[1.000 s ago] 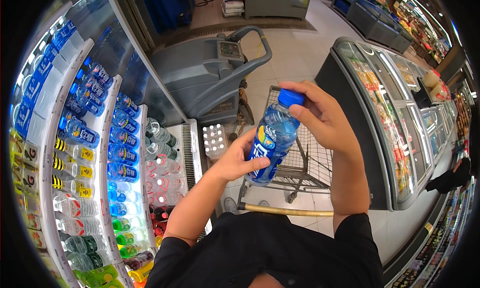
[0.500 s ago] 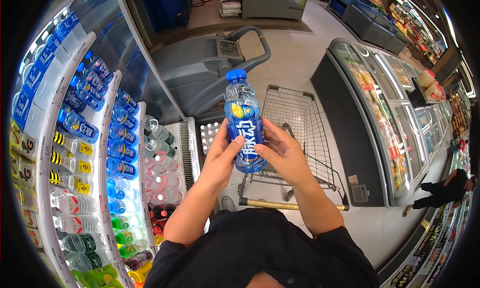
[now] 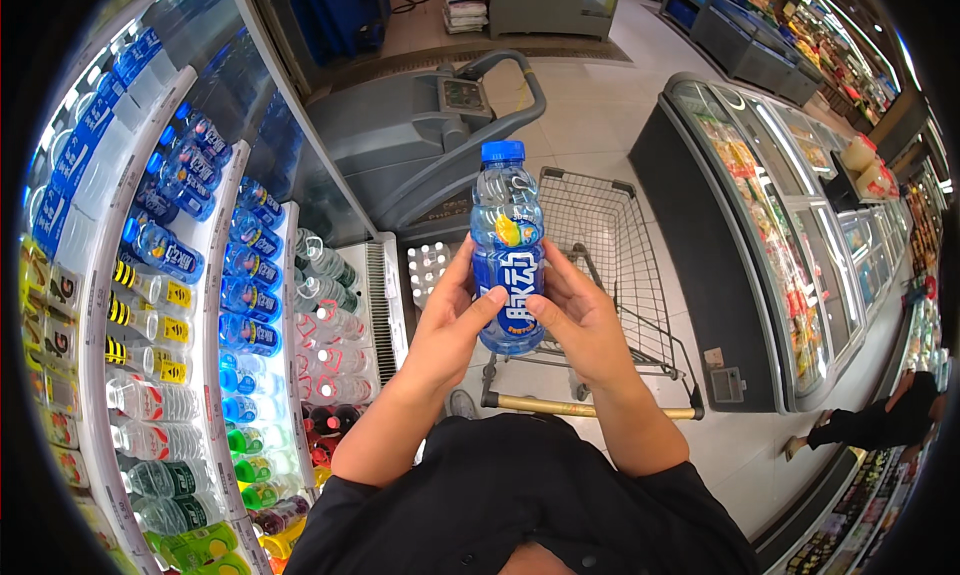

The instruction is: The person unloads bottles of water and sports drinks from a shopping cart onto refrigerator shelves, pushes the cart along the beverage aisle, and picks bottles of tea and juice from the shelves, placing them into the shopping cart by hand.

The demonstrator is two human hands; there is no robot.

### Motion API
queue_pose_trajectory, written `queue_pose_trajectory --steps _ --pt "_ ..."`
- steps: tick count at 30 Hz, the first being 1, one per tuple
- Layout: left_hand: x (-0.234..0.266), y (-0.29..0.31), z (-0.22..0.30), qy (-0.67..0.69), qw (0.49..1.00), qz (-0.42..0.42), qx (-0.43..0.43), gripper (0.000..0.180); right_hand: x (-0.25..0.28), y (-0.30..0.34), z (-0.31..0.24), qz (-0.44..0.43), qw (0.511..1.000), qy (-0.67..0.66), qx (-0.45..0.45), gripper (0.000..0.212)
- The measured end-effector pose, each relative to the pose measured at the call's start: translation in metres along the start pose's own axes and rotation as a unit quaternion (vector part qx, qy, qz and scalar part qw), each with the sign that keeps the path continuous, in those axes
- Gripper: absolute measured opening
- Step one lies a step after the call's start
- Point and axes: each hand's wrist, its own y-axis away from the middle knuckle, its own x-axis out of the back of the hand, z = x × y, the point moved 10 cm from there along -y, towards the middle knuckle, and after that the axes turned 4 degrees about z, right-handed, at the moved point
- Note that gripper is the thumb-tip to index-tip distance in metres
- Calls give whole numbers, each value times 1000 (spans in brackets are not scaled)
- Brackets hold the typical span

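A clear drink bottle [image 3: 507, 255] with a blue cap and a blue label stands upright between my two hands, in front of my chest. My left hand [image 3: 462, 315] grips its left side, thumb laid across the label. From the other side my right hand [image 3: 575, 315] wraps it, thumb on the label's lower right edge. Both hands' other fingers are partly hidden behind the bottle. Beyond and below it is a wire shopping cart [image 3: 610, 265] with a yellowish handle, which neither hand touches.
Lit shelves of drink bottles [image 3: 250, 295] rise close on my left. A grey floor-cleaning machine [image 3: 400, 135] stands ahead, with a pack of white-capped bottles [image 3: 428, 265] near it. Glass-topped freezers [image 3: 770, 225] run along the right. A person in dark clothes [image 3: 880, 415] is at far right.
The bottle has shifted slightly right, stands straighter and is turned a little, with both hands still on it. The person at far right has moved nearer.
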Motion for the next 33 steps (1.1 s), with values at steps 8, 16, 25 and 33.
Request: queue_pose_trajectory --steps 8,16,25,33 --pt "-11 -1 0 6 1000 -30 3 75 7 6 -3 12 1000 -14 4 71" --pt "-22 -3 -7 15 999 -43 19 74 18 11 -5 31 999 -15 7 70" --pt "-23 -4 -15 18 998 -41 44 74 26 15 -6 48 999 0 -3 72" --pt "-20 -4 -15 -4 998 -56 38 75 27 17 -8 50 998 -26 18 71"
